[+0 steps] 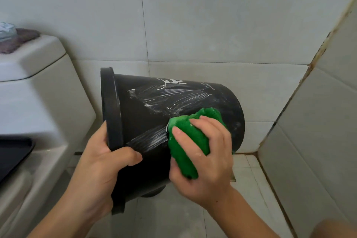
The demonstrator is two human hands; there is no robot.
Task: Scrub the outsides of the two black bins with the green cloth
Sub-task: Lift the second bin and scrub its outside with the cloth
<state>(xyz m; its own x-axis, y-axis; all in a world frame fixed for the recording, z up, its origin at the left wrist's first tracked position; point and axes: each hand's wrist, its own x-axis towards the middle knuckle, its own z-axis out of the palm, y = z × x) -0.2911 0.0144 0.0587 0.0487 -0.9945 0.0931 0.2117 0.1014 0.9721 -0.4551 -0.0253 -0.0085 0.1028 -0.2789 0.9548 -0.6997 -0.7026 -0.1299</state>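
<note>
One black bin fills the middle of the view, held off the tiled floor and tipped on its side, so that its thick rim faces the toilet cistern and its closed base points away from the cistern, toward the wall corner. Its mouth is turned away from the camera, so whether anything lies inside cannot be told. White soapy streaks sweep across the upper side of the bin's wall, with a second patch lower down near the rim, and a white printed logo shows along the top edge. A second bin cannot be made out with any certainty.

The left hand grips the bin at the lower part of its rim, on the cistern side: the thumb wraps over the outside wall, and the fingers are curled around the rim and out of sight behind it. The forearm rises from the bottom edge of the view.

The right hand is on the far side of the bin from the cistern, closed around the green cloth, which is bunched into a wad. Fingers are spread over the top of the cloth and the thumb tucks beneath, pressing the wad flat against the bin's wall beside the lower streaks. The wrist bends inward and the forearm runs down to the lower corner of the view.

On the cistern lid sits a crumpled purplish rag.
</note>
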